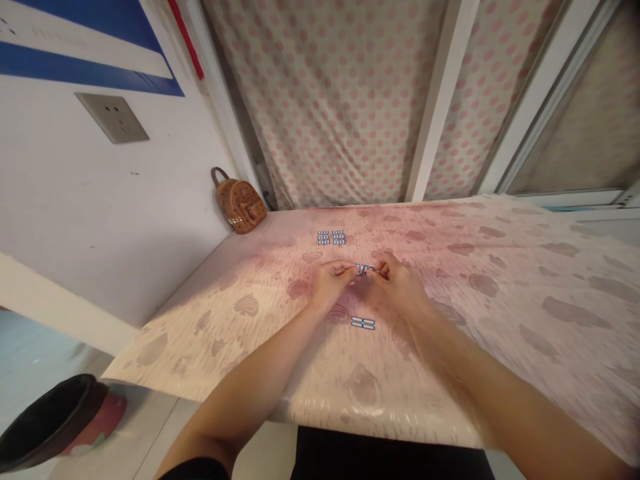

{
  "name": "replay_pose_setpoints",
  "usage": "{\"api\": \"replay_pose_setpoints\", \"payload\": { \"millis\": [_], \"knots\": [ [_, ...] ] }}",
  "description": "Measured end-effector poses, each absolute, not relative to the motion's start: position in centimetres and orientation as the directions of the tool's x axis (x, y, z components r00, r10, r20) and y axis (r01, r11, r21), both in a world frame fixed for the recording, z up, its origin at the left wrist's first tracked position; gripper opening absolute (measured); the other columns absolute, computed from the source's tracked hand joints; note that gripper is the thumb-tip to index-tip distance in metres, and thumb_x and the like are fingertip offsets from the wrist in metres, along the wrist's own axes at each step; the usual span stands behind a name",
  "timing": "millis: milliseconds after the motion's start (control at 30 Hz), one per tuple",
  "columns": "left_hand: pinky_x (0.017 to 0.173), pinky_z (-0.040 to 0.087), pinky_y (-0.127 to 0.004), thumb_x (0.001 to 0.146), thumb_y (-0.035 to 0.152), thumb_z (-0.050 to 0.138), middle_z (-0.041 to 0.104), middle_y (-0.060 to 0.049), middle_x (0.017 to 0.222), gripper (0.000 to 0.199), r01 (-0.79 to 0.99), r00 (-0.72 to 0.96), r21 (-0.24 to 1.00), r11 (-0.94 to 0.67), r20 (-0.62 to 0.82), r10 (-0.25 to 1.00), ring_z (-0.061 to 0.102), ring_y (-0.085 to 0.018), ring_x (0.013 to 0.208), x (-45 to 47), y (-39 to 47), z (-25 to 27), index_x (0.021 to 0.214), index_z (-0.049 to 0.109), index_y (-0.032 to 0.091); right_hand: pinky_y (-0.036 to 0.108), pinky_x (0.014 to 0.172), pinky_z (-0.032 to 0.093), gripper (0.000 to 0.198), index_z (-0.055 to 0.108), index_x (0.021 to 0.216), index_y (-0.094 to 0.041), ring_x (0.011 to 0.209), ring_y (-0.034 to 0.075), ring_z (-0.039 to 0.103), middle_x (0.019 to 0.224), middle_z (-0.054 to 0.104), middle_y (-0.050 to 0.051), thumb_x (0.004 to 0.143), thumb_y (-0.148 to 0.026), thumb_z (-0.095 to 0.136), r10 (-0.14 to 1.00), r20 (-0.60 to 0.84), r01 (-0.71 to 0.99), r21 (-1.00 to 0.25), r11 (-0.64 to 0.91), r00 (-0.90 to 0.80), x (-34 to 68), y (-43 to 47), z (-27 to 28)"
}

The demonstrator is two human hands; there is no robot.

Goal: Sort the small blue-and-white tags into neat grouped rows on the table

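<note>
Both my hands meet above the middle of the table around a small sheet of blue-bordered white labels (362, 269). The fingers of my left hand (333, 283) pinch its left end. On the other end, the thumb and fingers of my right hand (397, 279) are closed. Just below, another label piece (363, 323) with a few long blank strips lies flat on the tablecloth, touched by neither hand. Farther back lie two label sheets, a left one (323, 238) and a right one (339, 237), side by side with a narrow gap. Their print is too small to read.
A patterned, glossy tablecloth (240, 347) covers the table. At its back left corner a small brown backpack (241, 205) leans by the wall. A dotted curtain (330, 100) hangs behind. On the floor at lower left stands a dark-lined bin (97, 423).
</note>
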State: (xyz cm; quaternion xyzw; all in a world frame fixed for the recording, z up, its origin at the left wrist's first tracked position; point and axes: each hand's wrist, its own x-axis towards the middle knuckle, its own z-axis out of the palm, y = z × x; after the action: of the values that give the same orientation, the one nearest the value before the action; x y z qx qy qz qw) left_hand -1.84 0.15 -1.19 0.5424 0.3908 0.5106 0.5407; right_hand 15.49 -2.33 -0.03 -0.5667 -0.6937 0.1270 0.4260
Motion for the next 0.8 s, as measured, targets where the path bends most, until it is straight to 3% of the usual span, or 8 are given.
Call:
{"api": "replay_pose_setpoints", "payload": {
  "millis": [67, 167, 267, 400, 800],
  "knots": [
    [0.067, 0.054, -0.025, 0.075, 0.035, 0.078, 0.076, -0.007, 0.081, 0.022, -0.134, 0.126, 0.984, -0.115, 0.133, 0.983, 0.071, -0.017, 0.072, -2.1, 0.4, -1.1, 0.082, 0.075, 0.014, 0.028, 0.057, 0.033, 0.017, 0.051, 0.08, -0.023, 0.057, 0.016, 0.051, 0.063, 0.055, -0.003, 0.082, -0.036, 0.062, 0.906, 0.423, 0.66, -0.678, 0.324, -0.009, 15.5, -2.3, 0.0],
    [0.067, 0.054, -0.025, 0.076, 0.03, 0.076, 0.075, -0.005, 0.077, 0.016, -0.131, 0.031, 0.983, -0.131, 0.136, 0.99, 0.071, -0.017, 0.073, -2.6, 0.7, -0.9, 0.079, 0.074, 0.014, 0.027, 0.058, 0.034, 0.018, 0.053, 0.074, -0.023, 0.06, 0.015, 0.051, 0.065, 0.056, -0.002, 0.083, -0.036, 0.062, 0.923, 0.31, 0.63, -0.677, 0.381, -0.226, 15.3, -2.8, 0.3],
    [0.069, 0.055, -0.026, 0.078, 0.026, 0.074, 0.075, -0.005, 0.078, 0.012, -0.133, -0.011, 0.983, -0.129, 0.128, 0.992, 0.072, -0.018, 0.077, -3.2, 1.0, -0.7, 0.08, 0.074, 0.015, 0.027, 0.057, 0.034, 0.015, 0.056, 0.071, -0.022, 0.061, 0.014, 0.051, 0.067, 0.059, -0.002, 0.08, -0.029, 0.066, 0.887, 0.135, 0.615, -0.674, 0.409, -0.443, 14.7, -3.7, 0.5],
    [0.073, 0.057, -0.029, 0.078, 0.023, 0.075, 0.075, -0.005, 0.077, 0.008, -0.152, -0.026, 0.982, -0.11, 0.107, 0.994, 0.072, -0.017, 0.074, -3.3, 1.3, -0.8, 0.077, 0.073, 0.015, 0.026, 0.057, 0.033, 0.017, 0.057, 0.074, -0.022, 0.064, 0.014, 0.051, 0.072, 0.06, -0.002, 0.074, -0.027, 0.074, 0.831, 0.005, 0.626, -0.655, 0.423, -0.556, 14.4, -4.4, 0.2],
    [0.07, 0.056, -0.026, 0.078, 0.017, 0.072, 0.074, -0.004, 0.074, 0.005, -0.143, -0.022, 0.981, -0.135, 0.133, 0.991, 0.071, -0.016, 0.069, -3.1, 1.4, -0.9, 0.074, 0.072, 0.014, 0.027, 0.06, 0.029, 0.02, 0.043, 0.073, -0.021, 0.069, 0.013, 0.047, 0.08, 0.058, -0.002, 0.077, -0.014, 0.061, 0.764, 0.049, 0.572, -0.633, 0.522, -0.644, 14.4, -5.1, 0.3]
  ]
}}
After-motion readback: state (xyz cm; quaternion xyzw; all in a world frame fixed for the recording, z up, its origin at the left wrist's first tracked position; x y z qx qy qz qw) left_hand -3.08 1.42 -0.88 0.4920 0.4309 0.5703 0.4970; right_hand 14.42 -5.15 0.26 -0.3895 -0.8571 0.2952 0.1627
